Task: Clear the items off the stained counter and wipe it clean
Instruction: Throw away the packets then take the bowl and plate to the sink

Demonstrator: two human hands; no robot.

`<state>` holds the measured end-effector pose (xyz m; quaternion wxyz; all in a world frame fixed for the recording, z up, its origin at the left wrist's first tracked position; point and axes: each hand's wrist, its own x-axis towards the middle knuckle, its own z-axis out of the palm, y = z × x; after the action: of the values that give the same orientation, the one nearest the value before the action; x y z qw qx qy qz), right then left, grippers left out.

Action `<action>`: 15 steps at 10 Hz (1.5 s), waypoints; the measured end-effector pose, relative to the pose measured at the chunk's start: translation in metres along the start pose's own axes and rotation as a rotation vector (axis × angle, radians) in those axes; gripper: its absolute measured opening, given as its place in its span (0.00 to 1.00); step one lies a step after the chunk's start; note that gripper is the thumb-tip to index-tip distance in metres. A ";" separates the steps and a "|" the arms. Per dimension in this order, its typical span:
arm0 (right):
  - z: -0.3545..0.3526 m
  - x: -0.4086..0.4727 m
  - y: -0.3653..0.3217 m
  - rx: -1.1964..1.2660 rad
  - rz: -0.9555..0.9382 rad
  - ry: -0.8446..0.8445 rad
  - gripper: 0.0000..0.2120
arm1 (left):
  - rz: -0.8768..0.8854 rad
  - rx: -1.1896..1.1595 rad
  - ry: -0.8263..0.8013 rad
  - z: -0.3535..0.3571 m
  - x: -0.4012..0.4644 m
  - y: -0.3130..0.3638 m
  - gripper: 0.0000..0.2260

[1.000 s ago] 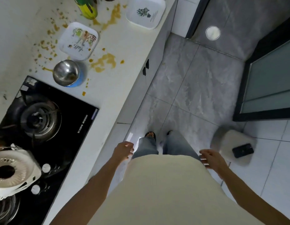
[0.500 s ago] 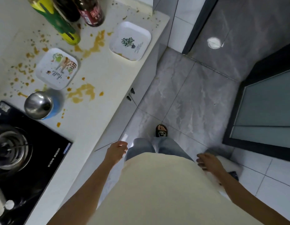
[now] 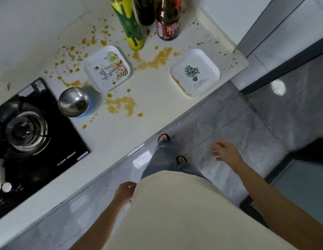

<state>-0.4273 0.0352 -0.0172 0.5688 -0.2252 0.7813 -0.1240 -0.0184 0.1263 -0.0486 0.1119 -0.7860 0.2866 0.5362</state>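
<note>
Both hands empty, left hand [image 3: 125, 193] loosely curled, right hand [image 3: 224, 151] relaxed

Two square plates [image 3: 107, 69] [image 3: 194, 72], a steel bowl [image 3: 74, 102] and bottles [image 3: 128, 24] stand on the stained counter [image 3: 153, 109], both hands [image 3: 124, 193] [image 3: 224, 151] empty.

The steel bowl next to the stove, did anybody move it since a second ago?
No. The steel bowl sits by the corner of the stove, below the hello plate, same as before. Only the camera swung round; neither hand touched it.
</note>
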 end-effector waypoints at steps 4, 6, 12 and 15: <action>-0.031 0.042 -0.101 -0.185 -0.254 0.054 0.07 | 0.275 -0.130 0.092 -0.057 -0.015 0.145 0.11; -0.049 0.083 -0.201 -0.314 -0.552 0.158 0.09 | 0.367 -0.451 0.300 -0.099 -0.004 0.208 0.11; -0.020 0.164 -0.279 -0.771 -0.546 0.426 0.13 | 0.037 -0.413 0.736 -0.226 0.107 0.317 0.22; -0.022 0.174 -0.276 -0.850 -0.645 0.402 0.17 | -0.046 -0.371 0.813 -0.233 0.135 0.318 0.19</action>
<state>-0.4339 -0.2916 -0.0307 0.2017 -0.6334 0.7470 -0.0064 0.0167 -0.2890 -0.0356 -0.1407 -0.9458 0.1887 0.2236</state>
